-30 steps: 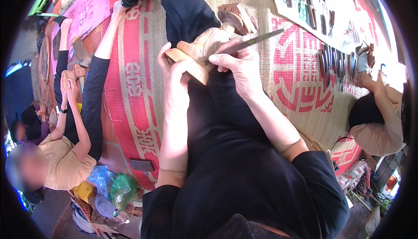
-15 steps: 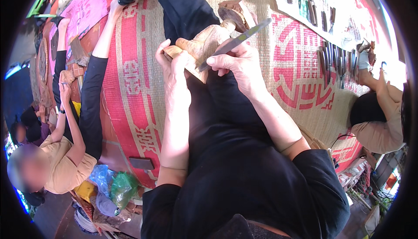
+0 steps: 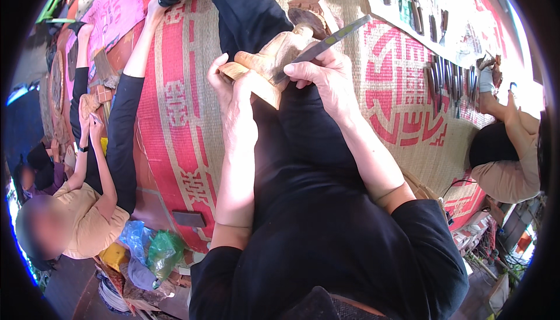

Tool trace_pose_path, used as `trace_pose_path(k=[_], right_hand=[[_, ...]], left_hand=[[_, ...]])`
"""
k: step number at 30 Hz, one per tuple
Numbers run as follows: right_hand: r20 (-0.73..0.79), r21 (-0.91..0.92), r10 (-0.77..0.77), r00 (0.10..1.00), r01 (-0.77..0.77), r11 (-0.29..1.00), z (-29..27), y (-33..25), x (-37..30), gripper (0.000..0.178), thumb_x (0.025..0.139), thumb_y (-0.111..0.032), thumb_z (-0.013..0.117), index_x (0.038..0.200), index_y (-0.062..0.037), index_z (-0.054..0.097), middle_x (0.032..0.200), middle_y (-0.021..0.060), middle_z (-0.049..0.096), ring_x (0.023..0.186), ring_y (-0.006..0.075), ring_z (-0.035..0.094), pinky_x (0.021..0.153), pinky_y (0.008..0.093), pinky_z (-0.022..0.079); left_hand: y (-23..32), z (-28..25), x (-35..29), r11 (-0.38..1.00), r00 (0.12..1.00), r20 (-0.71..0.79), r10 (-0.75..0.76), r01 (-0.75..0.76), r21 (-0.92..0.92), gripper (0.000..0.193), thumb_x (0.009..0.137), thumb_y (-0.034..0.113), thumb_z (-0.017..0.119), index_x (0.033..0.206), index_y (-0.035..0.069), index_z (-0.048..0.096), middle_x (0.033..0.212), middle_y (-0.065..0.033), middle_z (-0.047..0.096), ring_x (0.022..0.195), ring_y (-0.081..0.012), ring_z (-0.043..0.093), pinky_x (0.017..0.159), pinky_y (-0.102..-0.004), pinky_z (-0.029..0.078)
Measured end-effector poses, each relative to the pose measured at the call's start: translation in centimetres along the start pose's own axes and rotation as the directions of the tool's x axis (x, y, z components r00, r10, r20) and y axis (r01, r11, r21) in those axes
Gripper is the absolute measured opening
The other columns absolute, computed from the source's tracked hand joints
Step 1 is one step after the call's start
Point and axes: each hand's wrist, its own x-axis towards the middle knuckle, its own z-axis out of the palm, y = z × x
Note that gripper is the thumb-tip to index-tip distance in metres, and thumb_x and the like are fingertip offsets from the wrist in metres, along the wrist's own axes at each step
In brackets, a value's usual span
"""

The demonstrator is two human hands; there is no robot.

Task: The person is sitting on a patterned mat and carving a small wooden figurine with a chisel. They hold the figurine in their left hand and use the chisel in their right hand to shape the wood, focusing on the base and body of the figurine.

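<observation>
My left hand [image 3: 236, 95] is closed around the base of a pale carved wooden figure [image 3: 265, 57], which lies tilted over my lap. Its darker, rounded end points away from me, beside a wooden block [image 3: 318, 8]. Between thumb and fingers, my right hand [image 3: 326, 78] grips a flat grey metal file [image 3: 344, 33]. The file's far end sticks out to the upper right, while its near end lies against the figure's side. My right fingertips are partly hidden behind the file and the thumb.
A red and straw patterned mat [image 3: 402, 87] spreads beneath me. Several carving chisels [image 3: 452, 84] lie in a row at right, with more tools [image 3: 417, 11] on a white sheet beyond. One person [image 3: 93, 221] sits at left holding a wooden piece, another [image 3: 507, 162] at right. Plastic bags [image 3: 166, 253] lie lower left.
My right hand and the file have slid slightly up and to the right along the figure. The figure has shifted a little. At left, the other person's head and hand have moved slightly.
</observation>
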Motion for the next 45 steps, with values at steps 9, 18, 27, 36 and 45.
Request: trace_pose_path(k=[9, 18, 27, 36, 45], right_hand=[[-0.002, 0.019, 0.02, 1.0, -0.019, 1.0, 0.0, 0.1, 0.3, 0.014, 0.076, -0.006, 0.074, 0.086, -0.0013, 0.066, 0.076, 0.006, 0.066, 0.063, 0.0102, 0.059, 0.061, 0.0225, 0.048], [0.002, 0.152, -0.007, 1.0, 0.006, 0.988, 0.1, -0.2, -0.1, 0.007, 0.078, -0.005, 0.072, 0.08, -0.0028, 0.065, 0.072, 0.0061, 0.065, 0.062, 0.0106, 0.059, 0.06, 0.0226, 0.047], [-0.008, 0.122, 0.038, 0.999, -0.036, 0.992, 0.4, -0.7, -0.1, 0.008, 0.077, -0.004, 0.073, 0.079, -0.001, 0.065, 0.071, 0.006, 0.065, 0.062, 0.0118, 0.06, 0.059, 0.0228, 0.049], [0.087, 0.116, 0.02, 0.996, -0.03, 0.993, 0.9, -1.1, -0.6, 0.009, 0.077, -0.004, 0.072, 0.081, -0.0013, 0.065, 0.071, 0.0054, 0.065, 0.062, 0.0106, 0.059, 0.059, 0.0226, 0.048], [0.078, 0.006, -0.019, 0.997, 0.018, 1.0, 0.4, -1.5, -0.4, 0.015, 0.077, -0.007, 0.072, 0.09, -0.0001, 0.066, 0.075, 0.0031, 0.065, 0.064, 0.0077, 0.057, 0.059, 0.0217, 0.046]], left_hand=[[0.0, -0.1, -0.1, 0.996, 0.998, 0.042, 0.048, -0.051, 0.077, 0.027, 0.097, 0.023, 0.05, 0.123, 0.016, 0.049, 0.14, -0.0104, 0.023, 0.133, -0.0301, 0.033, 0.098, -0.0435, 0.047], [-0.1, -0.3, -0.2, 0.987, 0.994, 0.08, 0.07, -0.081, 0.141, 0.023, 0.098, 0.017, 0.047, 0.12, 0.019, 0.05, 0.143, -0.0148, 0.02, 0.132, -0.0358, 0.032, 0.098, -0.0442, 0.046], [0.1, -0.2, -0.1, 0.986, 0.995, 0.071, 0.067, -0.077, 0.147, 0.027, 0.098, 0.023, 0.049, 0.123, 0.013, 0.047, 0.142, -0.0102, 0.022, 0.131, -0.0302, 0.034, 0.098, -0.0409, 0.045], [2.4, 1.1, 0.4, 0.931, 0.944, -0.057, -0.325, 0.309, -0.194, 0.043, 0.097, 0.029, 0.048, 0.132, 0.006, 0.038, 0.139, -0.0061, 0.026, 0.129, -0.0241, 0.037, 0.1, -0.0409, 0.04], [2.4, 1.4, 0.2, 0.966, 0.963, -0.085, -0.254, 0.249, -0.067, 0.041, 0.098, 0.03, 0.046, 0.13, 0.006, 0.039, 0.139, -0.0071, 0.025, 0.129, -0.0242, 0.036, 0.101, -0.0391, 0.04]])
